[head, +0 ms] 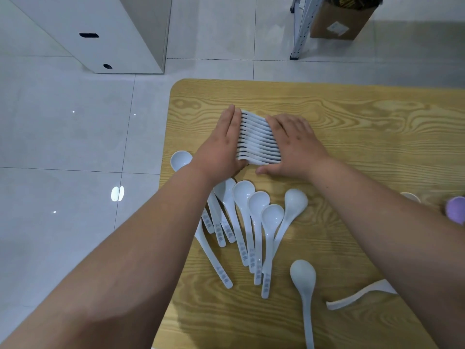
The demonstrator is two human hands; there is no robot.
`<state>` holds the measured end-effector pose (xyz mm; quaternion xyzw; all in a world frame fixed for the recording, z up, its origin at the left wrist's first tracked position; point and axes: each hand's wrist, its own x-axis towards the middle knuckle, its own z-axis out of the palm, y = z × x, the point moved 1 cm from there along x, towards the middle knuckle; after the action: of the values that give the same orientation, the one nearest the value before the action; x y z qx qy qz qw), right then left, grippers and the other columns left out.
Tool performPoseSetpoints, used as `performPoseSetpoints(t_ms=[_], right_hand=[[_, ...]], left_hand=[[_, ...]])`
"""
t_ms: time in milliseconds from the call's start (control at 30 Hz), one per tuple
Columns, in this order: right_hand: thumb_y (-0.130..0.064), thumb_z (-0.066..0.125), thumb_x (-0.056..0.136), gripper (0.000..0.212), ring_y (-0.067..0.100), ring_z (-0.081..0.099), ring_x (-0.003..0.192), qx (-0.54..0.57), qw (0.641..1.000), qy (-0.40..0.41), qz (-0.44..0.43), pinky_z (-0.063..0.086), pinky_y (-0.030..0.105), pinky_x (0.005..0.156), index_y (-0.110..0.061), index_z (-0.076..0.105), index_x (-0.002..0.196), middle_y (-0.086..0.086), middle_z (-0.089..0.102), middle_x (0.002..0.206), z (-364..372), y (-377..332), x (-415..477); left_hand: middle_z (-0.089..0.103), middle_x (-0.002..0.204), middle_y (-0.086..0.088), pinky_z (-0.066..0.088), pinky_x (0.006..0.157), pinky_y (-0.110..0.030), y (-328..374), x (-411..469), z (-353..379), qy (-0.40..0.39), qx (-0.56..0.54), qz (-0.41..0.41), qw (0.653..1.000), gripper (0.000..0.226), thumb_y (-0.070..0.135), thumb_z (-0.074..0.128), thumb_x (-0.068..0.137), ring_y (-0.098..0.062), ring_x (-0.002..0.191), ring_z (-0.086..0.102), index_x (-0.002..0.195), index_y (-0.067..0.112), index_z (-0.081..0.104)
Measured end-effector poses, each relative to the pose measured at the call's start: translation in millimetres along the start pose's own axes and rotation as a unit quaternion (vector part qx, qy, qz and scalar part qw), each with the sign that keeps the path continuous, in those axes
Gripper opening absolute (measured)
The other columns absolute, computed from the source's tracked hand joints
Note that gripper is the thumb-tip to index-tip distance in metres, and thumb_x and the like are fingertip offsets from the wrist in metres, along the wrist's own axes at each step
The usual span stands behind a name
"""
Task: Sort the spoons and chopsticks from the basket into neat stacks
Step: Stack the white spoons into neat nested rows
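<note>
A tight row of nested white spoons (259, 138) lies on the wooden table (352, 127). My left hand (221, 144) presses flat against its left side, and my right hand (294, 144) presses against its right side, squeezing the row between them. Several loose white spoons (251, 222) lie fanned out nearer to me, bowls pointing away, handles printed with grey characters. One more spoon (303, 278) lies alone at the front, another (180, 159) at the table's left edge. No chopsticks or basket are in view.
A purple object (456, 210) and a small white rim (410, 196) sit at the right edge, partly hidden by my right arm. Beyond the table stand a white cabinet (105, 34), a metal rack leg (299, 31) and a cardboard box (339, 18) on the tiled floor.
</note>
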<state>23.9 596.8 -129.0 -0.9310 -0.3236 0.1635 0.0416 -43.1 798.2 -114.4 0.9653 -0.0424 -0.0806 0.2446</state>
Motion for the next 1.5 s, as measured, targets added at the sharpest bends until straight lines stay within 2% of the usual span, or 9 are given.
performPoseSetpoints(t_ms=[167, 267, 433, 633, 800, 1000, 1167, 1300, 1500], right_hand=[[-0.095, 0.038, 0.060, 0.128, 0.030, 0.030, 0.142, 0.018, 0.999, 0.039, 0.015, 0.012, 0.051, 0.122, -0.013, 0.020, 0.157, 0.008, 0.036, 0.151, 5, -1, -7], [-0.093, 0.038, 0.063, 0.127, 0.031, 0.036, 0.138, 0.010, 0.999, 0.047, -0.001, 0.019, 0.052, 0.119, -0.008, 0.024, 0.156, 0.012, 0.040, 0.147, 7, 0, -6], [-0.091, 0.040, 0.061, 0.129, 0.031, 0.030, 0.143, 0.002, 0.999, 0.040, -0.015, 0.013, 0.051, 0.122, -0.010, 0.018, 0.158, 0.011, 0.034, 0.153, 8, 1, -8], [-0.086, 0.042, 0.068, 0.119, 0.030, 0.031, 0.142, 0.016, 0.998, 0.046, -0.039, 0.013, 0.047, 0.122, -0.012, 0.021, 0.158, 0.010, 0.035, 0.153, 6, 10, -10], [-0.086, 0.040, 0.071, 0.114, 0.031, 0.033, 0.142, 0.030, 0.997, 0.053, -0.043, 0.016, 0.047, 0.122, -0.012, 0.026, 0.157, 0.009, 0.038, 0.152, 7, 12, -9], [-0.087, 0.044, 0.063, 0.125, 0.026, 0.014, 0.151, 0.005, 0.998, 0.006, -0.059, 0.006, 0.047, 0.125, -0.015, 0.010, 0.159, 0.004, 0.018, 0.161, 0, 13, -12], [-0.074, 0.047, 0.069, 0.113, 0.026, 0.023, 0.147, 0.017, 0.997, 0.026, -0.072, 0.008, 0.050, 0.124, -0.012, 0.016, 0.157, 0.005, 0.025, 0.158, -1, 13, -14], [-0.074, 0.058, 0.070, 0.117, 0.023, 0.017, 0.150, 0.009, 0.997, 0.011, -0.080, 0.003, 0.047, 0.124, -0.018, 0.007, 0.159, 0.002, 0.019, 0.159, 0, 15, -13], [-0.093, 0.037, 0.062, 0.125, 0.023, -0.001, 0.155, -0.025, 0.998, -0.029, -0.057, -0.003, 0.051, 0.124, -0.027, -0.008, 0.159, 0.002, 0.003, 0.166, 0, 14, -9]], left_hand=[[0.005, 0.165, -0.017, 0.027, 0.120, -0.036, -1, -2, 0, 0.004, -0.010, 0.016, 1.000, 0.110, 0.031, 0.081, 0.079, -0.030, 0.152, 0.012, 0.156, 0.000, 0.009], [-0.006, 0.166, -0.013, 0.015, 0.124, -0.032, 0, -3, 0, -0.032, -0.071, -0.002, 0.997, 0.114, 0.037, 0.079, 0.081, -0.025, 0.154, 0.000, 0.157, 0.003, 0.001], [0.002, 0.167, -0.006, 0.005, 0.119, -0.021, 18, 2, 9, 0.053, -0.219, -0.135, 0.965, 0.078, 0.027, 0.052, 0.102, -0.016, 0.153, 0.002, 0.158, 0.008, 0.001], [0.006, 0.167, -0.008, 0.010, 0.121, -0.024, 19, 1, 11, 0.053, -0.194, -0.138, 0.970, 0.077, 0.029, 0.052, 0.102, -0.018, 0.153, 0.006, 0.158, 0.005, 0.004], [0.000, 0.165, -0.019, 0.013, 0.124, -0.040, 7, -6, 2, -0.019, -0.052, -0.011, 0.998, 0.125, 0.052, 0.082, 0.072, -0.031, 0.153, 0.003, 0.157, 0.000, 0.006], [0.010, 0.162, -0.024, 0.016, 0.123, -0.042, 5, -5, -3, -0.019, 0.044, 0.015, 0.999, 0.113, 0.032, 0.082, 0.077, -0.037, 0.150, 0.014, 0.156, -0.003, 0.009], [0.011, 0.161, -0.028, 0.016, 0.123, -0.042, 11, -8, -3, -0.013, 0.059, 0.032, 0.998, 0.105, 0.029, 0.078, 0.081, -0.040, 0.150, 0.015, 0.154, -0.007, 0.012], [0.006, 0.164, -0.022, 0.020, 0.122, -0.039, 10, -7, -4, -0.015, 0.087, 0.023, 0.996, 0.114, 0.044, 0.076, 0.077, -0.034, 0.151, 0.015, 0.156, -0.001, 0.008], [0.002, 0.165, -0.018, 0.013, 0.124, -0.044, 13, -7, -3, -0.022, 0.115, 0.018, 0.993, 0.119, 0.065, 0.066, 0.076, -0.032, 0.153, 0.005, 0.157, 0.003, 0.006]])
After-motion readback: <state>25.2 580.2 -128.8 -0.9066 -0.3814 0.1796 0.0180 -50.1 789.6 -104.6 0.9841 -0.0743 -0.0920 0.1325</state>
